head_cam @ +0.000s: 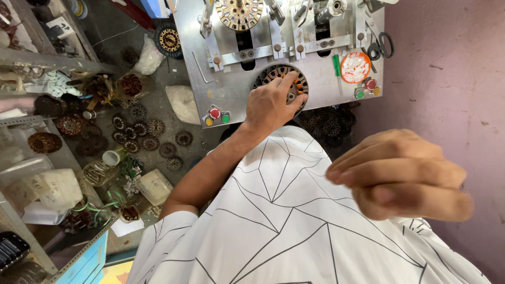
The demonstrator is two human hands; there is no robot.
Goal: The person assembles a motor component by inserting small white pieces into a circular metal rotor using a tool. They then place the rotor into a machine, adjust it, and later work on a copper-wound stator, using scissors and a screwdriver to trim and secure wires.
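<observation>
as the view looks down over a white shirt with thin black lines (284, 221), the person's left hand (271, 105) reaches forward to a round metal stator core with copper-coloured slots (279, 73), set in the middle of a grey metal machine panel (236, 94). its fingers (288, 80) are curled onto the core's face, pressing on it; whether they grip anything is hidden by the back of the hand. the right hand (402, 173) hangs close to the camera, blurred, with its fingers (368, 171) loosely bent together and holding nothing that can be seen.

on the panel, a second slotted round core (239, 13) sits at the top. a green-handled screwdriver (336, 68) lies just beside a round orange tray of small white pieces (355, 67), and black-handled scissors (381, 46) hang near the right edge. a red push button (214, 112) with a green one and a yellow one beside it sits at the panel's lower left; another red, green and yellow cluster (368, 88) sits lower right.

left of the machine, the dusty grey floor (158, 100) holds many dark round wound cores (139, 129), white plastic bags (181, 102) and a clear jar (100, 172). metal shelves (42, 63) crowded with parts run down the left edge. a pinkish-purple wall (452, 79) fills the right side.
</observation>
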